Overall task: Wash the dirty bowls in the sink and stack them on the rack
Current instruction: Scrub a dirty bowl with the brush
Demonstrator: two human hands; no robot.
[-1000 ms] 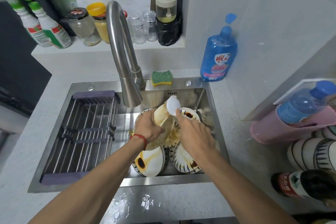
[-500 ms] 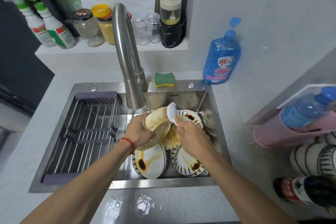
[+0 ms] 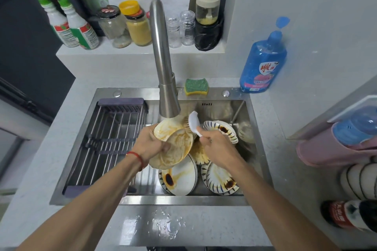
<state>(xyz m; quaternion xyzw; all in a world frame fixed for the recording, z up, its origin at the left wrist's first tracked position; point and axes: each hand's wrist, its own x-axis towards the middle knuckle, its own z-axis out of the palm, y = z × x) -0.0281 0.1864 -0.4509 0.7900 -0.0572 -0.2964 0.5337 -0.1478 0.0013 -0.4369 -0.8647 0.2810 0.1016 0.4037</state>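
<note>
1. The left hand (image 3: 150,145) grips two stained bowls (image 3: 173,144) by their rims, tilted over the sink (image 3: 257,128) just under the tap (image 3: 166,91).
2. The right hand (image 3: 217,146) clasps the handle of a white brush (image 3: 193,123), its head touching the upper bowl's edge.
3. More dirty bowls (image 3: 179,177) lie in the sink below and to the right.
4. The rack (image 3: 106,140) spans the sink's left half, holding no bowls.
5. A sponge (image 3: 196,87) sits on the sink's back rim.

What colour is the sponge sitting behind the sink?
The sponge is green on top with a yellow layer beneath, seen clearly in the head view.
</note>
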